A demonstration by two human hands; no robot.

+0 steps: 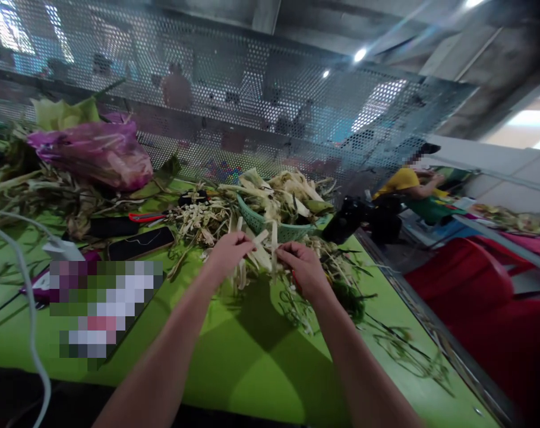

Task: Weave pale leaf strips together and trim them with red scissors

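Both my hands are raised over a bright green table [252, 356], pinching pale cream leaf strips [263, 252] between them. My left hand [227, 252] is closed on the left ends of the strips. My right hand [303, 267] is closed on a strip that stands up between its fingers. Just behind the hands sits a teal mesh basket [278, 229] heaped with pale and green leaf pieces. Loose strips and thin green trimmings [336, 285] lie scattered around the hands.
A black phone [140, 242], red-handled scissors [147, 217] and a white cable [29, 309] lie at left. A pink plastic bag [95, 151] rests on dried leaves at the back left. A perforated metal screen [252, 95] backs the table. A person in yellow [406, 184] sits at right near red fabric [483, 309].
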